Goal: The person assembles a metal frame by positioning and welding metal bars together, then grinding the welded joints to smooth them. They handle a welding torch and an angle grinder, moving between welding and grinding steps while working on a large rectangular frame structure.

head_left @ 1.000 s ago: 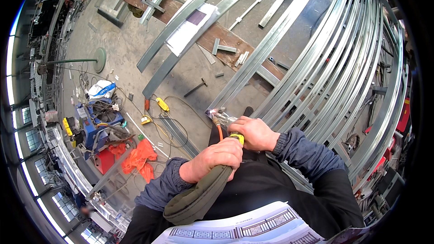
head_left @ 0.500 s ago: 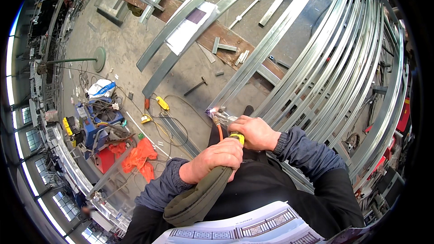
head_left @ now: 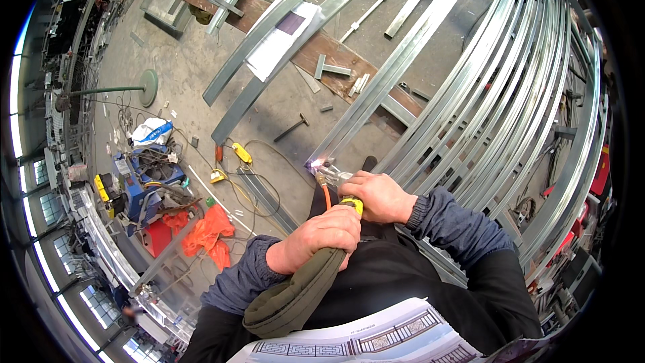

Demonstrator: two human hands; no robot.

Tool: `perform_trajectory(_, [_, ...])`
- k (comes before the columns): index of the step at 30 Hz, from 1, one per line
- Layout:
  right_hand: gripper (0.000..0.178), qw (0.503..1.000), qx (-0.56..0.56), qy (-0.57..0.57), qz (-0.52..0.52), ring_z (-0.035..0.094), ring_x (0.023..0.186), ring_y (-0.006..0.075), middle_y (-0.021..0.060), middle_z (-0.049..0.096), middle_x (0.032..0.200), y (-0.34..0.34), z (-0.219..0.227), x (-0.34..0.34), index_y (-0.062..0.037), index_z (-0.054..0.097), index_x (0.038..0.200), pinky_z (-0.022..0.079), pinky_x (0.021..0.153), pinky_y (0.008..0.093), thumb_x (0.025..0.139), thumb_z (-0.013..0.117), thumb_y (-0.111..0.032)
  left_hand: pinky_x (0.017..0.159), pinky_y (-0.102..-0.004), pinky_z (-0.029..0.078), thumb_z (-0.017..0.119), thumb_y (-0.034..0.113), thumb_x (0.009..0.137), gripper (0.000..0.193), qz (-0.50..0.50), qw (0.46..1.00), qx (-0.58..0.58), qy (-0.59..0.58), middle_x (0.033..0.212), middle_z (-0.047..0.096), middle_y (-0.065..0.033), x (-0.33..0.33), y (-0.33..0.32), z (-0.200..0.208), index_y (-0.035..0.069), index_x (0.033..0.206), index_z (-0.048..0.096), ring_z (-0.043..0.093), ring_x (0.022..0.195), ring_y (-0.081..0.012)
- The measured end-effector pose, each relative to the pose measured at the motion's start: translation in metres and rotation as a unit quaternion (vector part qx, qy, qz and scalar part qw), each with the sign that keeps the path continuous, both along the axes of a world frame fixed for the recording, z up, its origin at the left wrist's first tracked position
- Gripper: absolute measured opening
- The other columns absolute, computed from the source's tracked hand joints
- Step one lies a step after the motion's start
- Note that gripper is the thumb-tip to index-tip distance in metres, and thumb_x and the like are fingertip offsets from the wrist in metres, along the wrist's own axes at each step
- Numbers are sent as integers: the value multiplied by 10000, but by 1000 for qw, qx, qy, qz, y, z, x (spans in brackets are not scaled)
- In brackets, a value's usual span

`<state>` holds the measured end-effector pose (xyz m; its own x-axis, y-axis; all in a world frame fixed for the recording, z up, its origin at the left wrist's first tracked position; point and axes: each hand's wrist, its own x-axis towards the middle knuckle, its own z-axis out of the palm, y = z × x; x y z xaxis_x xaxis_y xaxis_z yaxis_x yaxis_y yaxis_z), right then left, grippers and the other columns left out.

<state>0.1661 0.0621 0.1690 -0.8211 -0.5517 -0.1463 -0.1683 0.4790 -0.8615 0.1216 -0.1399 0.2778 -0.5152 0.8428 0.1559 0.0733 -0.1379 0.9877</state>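
Observation:
Both my hands are on a welding gun (head_left: pixel 353 205) with a yellow-green body, a silver nozzle and an orange hose (head_left: pixel 327 197). My right hand (head_left: pixel 381 195) is closed around its front part, behind the nozzle. Just behind it, my left hand (head_left: pixel 321 238) grips the rear end, where a thick olive-green fabric cable sleeve (head_left: pixel 289 299) comes out below the fist and hangs toward my left forearm. A bright white-violet glow shows at the nozzle tip, against the near end of a long galvanized steel tube (head_left: pixel 395 67). The glare hides the exact contact.
Long metal tubes (head_left: pixel 497 60) lie side by side on the right. A rusty board (head_left: pixel 322 52) crosses beneath several tubes. On the floor are a hammer (head_left: pixel 291 128), yellow plug boxes (head_left: pixel 242 153), cables, an orange plastic bag (head_left: pixel 208 232) and a blue machine (head_left: pixel 144 191). A printed sheet (head_left: pixel 376 336) is at my front.
The glow at the nozzle tip looks brighter and more violet. Both hands and the gun hold almost the same place.

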Motion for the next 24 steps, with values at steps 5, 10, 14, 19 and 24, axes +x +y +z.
perform_trajectory(5, [346,1000,-1,-3,-1,659,1094,324,78,701,1088,1,1,2,-145,662,1139,593,850,458,826,779,-237,1001,-477,511,727,-147,722,284,2,1000,-16,10,859,656,-77,1,2,1,57,873,600,679,842,-279])
perform_trajectory(10, [350,1000,-1,-2,-2,658,1098,325,79,702,1094,3,0,3,-147,659,1145,593,850,457,827,776,-235,1000,-483,513,729,-152,717,291,2,1000,-16,12,860,657,-78,2,4,1,57,877,603,678,839,-283])
perform_trajectory(14, [362,1000,-9,0,-5,660,1091,324,81,705,1081,3,-1,5,-142,662,1152,588,863,451,819,778,-222,999,-488,513,728,-156,716,294,3,1000,-15,12,862,658,-79,4,5,1,56,878,605,677,838,-285])
perform_trajectory(19, [408,1000,-10,-6,-2,662,1091,320,80,711,1076,4,0,6,-131,668,1193,582,883,443,807,782,-197,999,-490,513,734,-152,721,288,6,1000,-14,13,861,658,-75,6,5,-1,56,876,609,679,841,-284])
perform_trajectory(24, [432,999,-20,8,-27,666,1086,324,69,717,1102,7,5,15,-141,668,1240,589,866,449,828,772,-214,997,-491,516,742,-160,716,293,-29,999,-16,2,863,661,-64,4,7,6,56,868,615,687,853,-283])
